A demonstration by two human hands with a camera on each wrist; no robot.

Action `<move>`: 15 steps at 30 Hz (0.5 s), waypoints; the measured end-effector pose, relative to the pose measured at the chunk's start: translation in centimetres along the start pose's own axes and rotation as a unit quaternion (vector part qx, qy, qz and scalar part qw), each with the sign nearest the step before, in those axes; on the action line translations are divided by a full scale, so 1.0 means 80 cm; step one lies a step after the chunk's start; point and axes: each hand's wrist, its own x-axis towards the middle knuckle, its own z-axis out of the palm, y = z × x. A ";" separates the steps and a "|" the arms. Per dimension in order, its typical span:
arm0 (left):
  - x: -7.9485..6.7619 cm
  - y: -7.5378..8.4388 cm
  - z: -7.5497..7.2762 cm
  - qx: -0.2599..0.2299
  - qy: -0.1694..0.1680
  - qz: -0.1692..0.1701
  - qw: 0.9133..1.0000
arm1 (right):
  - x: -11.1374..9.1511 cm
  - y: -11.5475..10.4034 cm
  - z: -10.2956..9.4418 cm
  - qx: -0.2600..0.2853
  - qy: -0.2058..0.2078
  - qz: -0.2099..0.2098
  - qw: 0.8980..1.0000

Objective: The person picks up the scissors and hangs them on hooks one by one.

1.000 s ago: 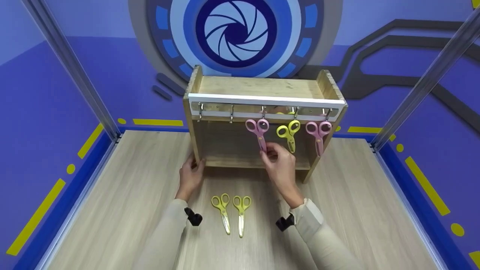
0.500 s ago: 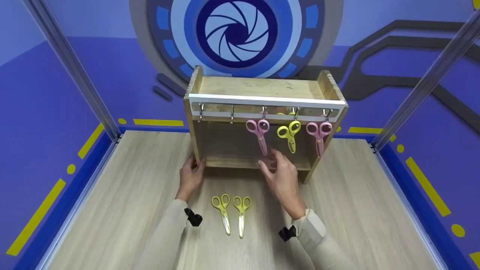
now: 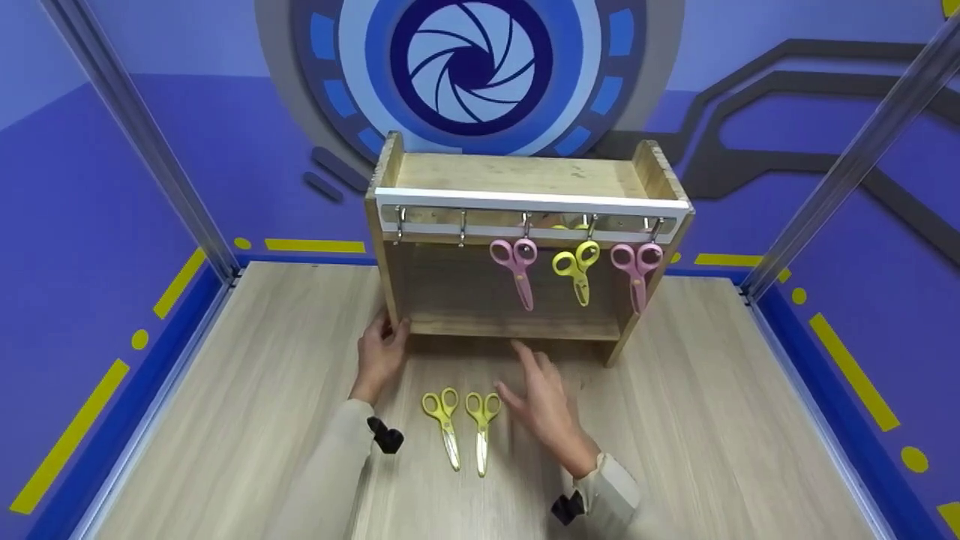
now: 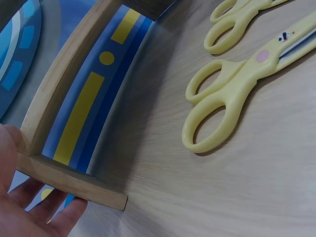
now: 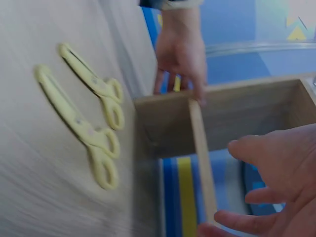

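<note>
My left hand grips the lower left side of a wooden shelf rack, thumb in front and fingers behind its side panel in the left wrist view. My right hand holds nothing; its fingers are spread in front of the rack's base, beside the scissors on the table. Two pairs of yellow scissors lie there side by side, handles toward the rack: a left pair and a right pair. From the hook rail hang pink scissors, yellow scissors and more pink scissors at the right end.
A white rail with metal hooks crosses the rack's front. Its two leftmost hooks, a left hook and another hook, carry nothing. Blue patterned walls enclose the wooden tabletop.
My right hand has let go of the hanging pink scissors' tip and come down toward the right pair on the table. My left hand stays on the rack.
</note>
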 end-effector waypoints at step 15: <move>-0.001 -0.004 -0.001 -0.028 0.001 0.012 1.000 | -0.055 0.002 0.059 -0.065 -0.090 -0.050 0.993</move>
